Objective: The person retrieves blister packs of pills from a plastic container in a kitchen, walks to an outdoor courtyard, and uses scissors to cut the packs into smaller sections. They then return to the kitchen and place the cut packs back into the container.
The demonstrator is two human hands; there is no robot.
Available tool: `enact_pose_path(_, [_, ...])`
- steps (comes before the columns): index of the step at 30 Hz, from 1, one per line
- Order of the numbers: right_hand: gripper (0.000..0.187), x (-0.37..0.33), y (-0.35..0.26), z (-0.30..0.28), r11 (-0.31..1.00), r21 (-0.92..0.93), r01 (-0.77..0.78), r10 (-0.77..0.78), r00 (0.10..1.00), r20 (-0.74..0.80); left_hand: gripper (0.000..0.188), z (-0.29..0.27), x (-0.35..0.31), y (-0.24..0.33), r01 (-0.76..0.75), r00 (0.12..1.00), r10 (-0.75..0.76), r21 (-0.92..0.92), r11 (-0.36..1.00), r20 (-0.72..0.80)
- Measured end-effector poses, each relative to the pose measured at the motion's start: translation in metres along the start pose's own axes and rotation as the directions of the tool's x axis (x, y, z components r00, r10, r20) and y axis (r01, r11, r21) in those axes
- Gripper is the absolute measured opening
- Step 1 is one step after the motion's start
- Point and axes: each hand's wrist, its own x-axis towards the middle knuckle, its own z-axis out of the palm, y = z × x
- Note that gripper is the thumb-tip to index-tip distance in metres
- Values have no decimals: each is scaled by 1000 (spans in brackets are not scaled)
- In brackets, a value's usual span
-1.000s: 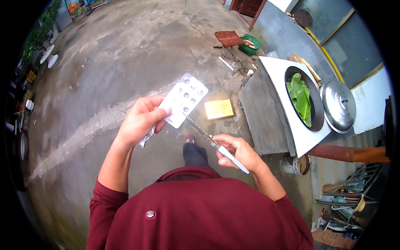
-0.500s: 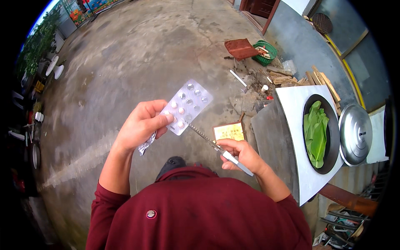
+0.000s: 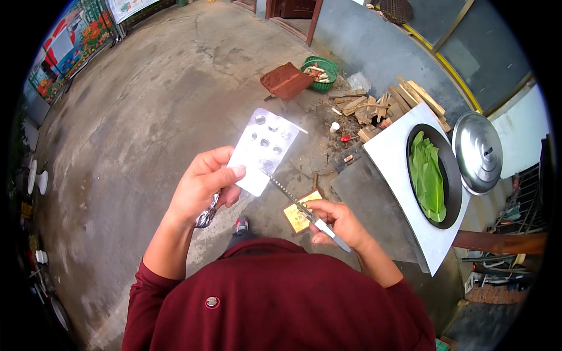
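Note:
Pinched between thumb and fingers of my left hand (image 3: 209,178) is a blister pack (image 3: 264,143), tilted up to the right. Its upper pockets show round dents; the lower part looks plain white in the glare, so its contents cannot be made out. Crumpled silver foil (image 3: 206,218) hangs beneath the same hand's fingers. My right hand (image 3: 339,222) is closed round the grey-and-white handle of a utility knife (image 3: 331,232). Its long notched metal front slants up left, the tip at the pack's lower right edge; whether it touches cannot be told.
At right, a white board (image 3: 380,140) carries a dark pan (image 3: 453,181) with green leaves (image 3: 427,175); a metal lid (image 3: 479,153) leans beside it. Beyond are split firewood (image 3: 421,96), a green basket (image 3: 322,73) and a reddish-brown stool (image 3: 285,81). A yellow-topped object (image 3: 297,217) lies below my right hand.
The view has swung, shifting the surroundings left. The blister pack is angled differently, and the tablets seen in its lower pockets no longer show. Both hands keep their holds.

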Motion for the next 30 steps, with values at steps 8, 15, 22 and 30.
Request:
enact_pose_path(8, [68, 105, -23, 21, 999, 37, -11, 17, 984, -175, 18, -66, 72, 28, -150, 989, 146, -151, 977, -36])
enact_pose_path(15, [68, 149, -28, 9, 990, 135, -53, 74, 985, -159, 18, -90, 104, 42, -154, 988, 141, -273, 950, -67])
enact_pose_path(22, [63, 165, -44, -15, 966, 237, -100, 124, 988, -91, 18, -91, 123, 49, -183, 982, 160, -319, 930, -95])
enact_pose_path(30, [61, 171, -41, -33, 981, 168, -95, 113, 988, -101, 17, -85, 139, 50, -128, 991, 112, -265, 956, -72])
